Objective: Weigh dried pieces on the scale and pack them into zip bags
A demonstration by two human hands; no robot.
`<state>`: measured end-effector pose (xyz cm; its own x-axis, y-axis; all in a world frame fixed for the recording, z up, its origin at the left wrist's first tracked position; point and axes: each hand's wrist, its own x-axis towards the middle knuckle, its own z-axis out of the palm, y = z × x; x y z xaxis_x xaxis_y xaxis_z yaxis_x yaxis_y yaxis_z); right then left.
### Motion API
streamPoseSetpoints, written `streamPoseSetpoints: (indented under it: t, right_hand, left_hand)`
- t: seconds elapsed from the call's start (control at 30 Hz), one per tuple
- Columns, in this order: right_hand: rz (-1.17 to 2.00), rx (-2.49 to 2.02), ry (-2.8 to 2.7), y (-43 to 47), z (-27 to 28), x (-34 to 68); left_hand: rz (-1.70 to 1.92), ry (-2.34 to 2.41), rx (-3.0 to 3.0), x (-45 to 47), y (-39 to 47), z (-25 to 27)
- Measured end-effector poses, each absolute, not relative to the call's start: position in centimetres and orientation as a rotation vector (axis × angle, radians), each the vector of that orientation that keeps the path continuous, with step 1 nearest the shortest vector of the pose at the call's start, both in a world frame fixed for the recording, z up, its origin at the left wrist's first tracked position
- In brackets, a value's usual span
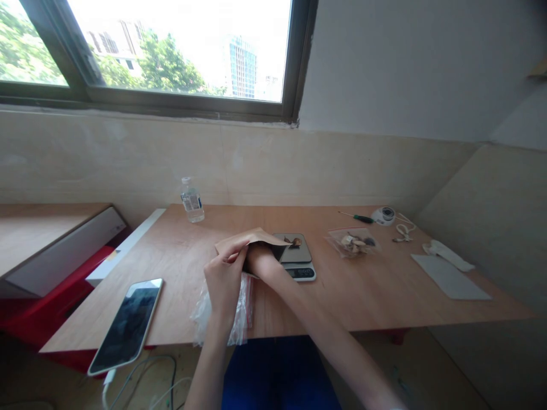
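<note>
A brown paper bag [252,234] is held above the table, its mouth facing me. My left hand [224,273] pinches the rim of the bag on its left side. Into the mouth reaches my right hand [261,262]; its fingers are hidden inside, so what they hold does not show. Just behind and to the right of the bag lies a kitchen scale [301,253] with a small display. Some small brown dried pieces [294,242] rest on its plate. Below my left hand are clear plastic zip bags [243,313] on the table's front edge.
A clear zip bag of dried pieces [354,241] lies right of the scale. Farther back are a screwdriver [363,218], a small white camera [384,215] and a cable. A water bottle [193,202] stands back left. A charging phone [128,324] overhangs the left front edge.
</note>
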<state>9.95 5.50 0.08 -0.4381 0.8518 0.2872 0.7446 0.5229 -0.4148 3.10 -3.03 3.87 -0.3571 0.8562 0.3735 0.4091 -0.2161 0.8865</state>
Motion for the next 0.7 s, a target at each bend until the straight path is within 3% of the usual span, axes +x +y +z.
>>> streamPoseSetpoints:
  t: [0.4, 0.7]
  right_hand:
    - [0.286, -1.44, -2.396, -0.1, 4.4, 14.1]
    - [0.116, -1.484, -2.448, 0.5, 2.4, 13.5]
  left_hand:
    - [1.611, 1.622, 1.485, 3.4, -3.0, 3.7]
    - [1.568, 1.686, 1.499, 3.7, -3.1, 3.4]
